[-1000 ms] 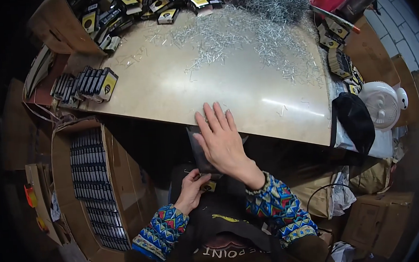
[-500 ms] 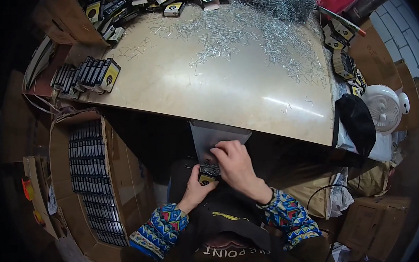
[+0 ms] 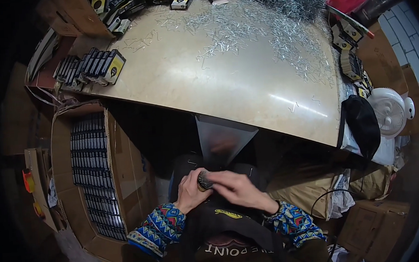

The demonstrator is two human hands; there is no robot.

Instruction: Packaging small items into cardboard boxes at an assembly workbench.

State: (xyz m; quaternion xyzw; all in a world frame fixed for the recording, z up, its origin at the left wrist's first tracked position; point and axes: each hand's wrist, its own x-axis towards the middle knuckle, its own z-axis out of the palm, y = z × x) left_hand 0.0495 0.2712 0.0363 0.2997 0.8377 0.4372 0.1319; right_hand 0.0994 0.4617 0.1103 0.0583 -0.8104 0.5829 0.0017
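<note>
Low in front of me, my left hand (image 3: 190,193) is wrapped round a small box, mostly hidden by the fingers, with a packed bunch of bent metal wire pieces (image 3: 204,180) showing at its top. My right hand (image 3: 239,190) reaches in from the right, fingers together, fingertips pressed against that bunch. Just beyond both hands, a grey metal chute-like tray (image 3: 224,137) slopes down from under the table edge. One loose wire piece (image 3: 192,161) lies on my lap near the left hand.
Loose bent wires (image 3: 241,28) are strewn over the table (image 3: 177,80), heaped at the far right. Black and yellow boxes (image 3: 113,67) line its left side. A carton (image 3: 116,180) with rows of boxes stands at left; a white fan (image 3: 388,113) and paper sacks (image 3: 299,192) at right.
My right hand has come down and nearer from over the tray to the wire bunch. The left hand has drawn the box slightly nearer and turned it, and its yellow face is now mostly hidden.
</note>
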